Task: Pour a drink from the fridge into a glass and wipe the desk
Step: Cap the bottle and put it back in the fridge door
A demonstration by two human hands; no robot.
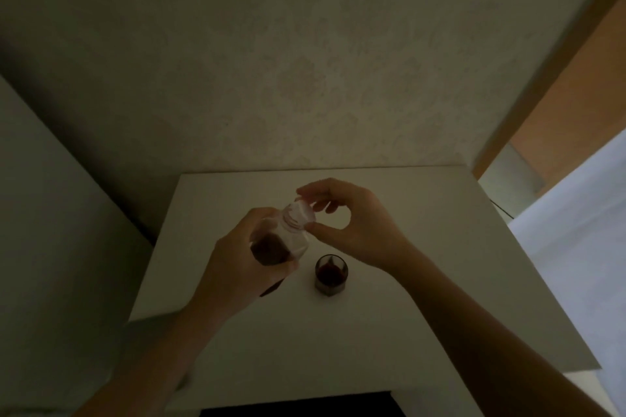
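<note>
Here the white bench [406, 247] spreads under both hands, set against a patterned wall. Above it the left hand [237, 261] is wrapped around the body of a clear bottle [284, 240], holding it tilted with dark drink sitting in its lower part. At the bottle's top, just beyond the left hand, the right hand [352, 230] pinches the pale cap [301, 213] between thumb and fingers; whether the cap is threading on or coming off I cannot tell. Below the right hand and just beside the left, a small glass [331, 276] stands on the bench, already holding some dark drink. So the pouring looks done and capping seems the step in hand. Next, presumably, the bottle gets put down or returned, then the bench wiped; no cloth is visible
</note>
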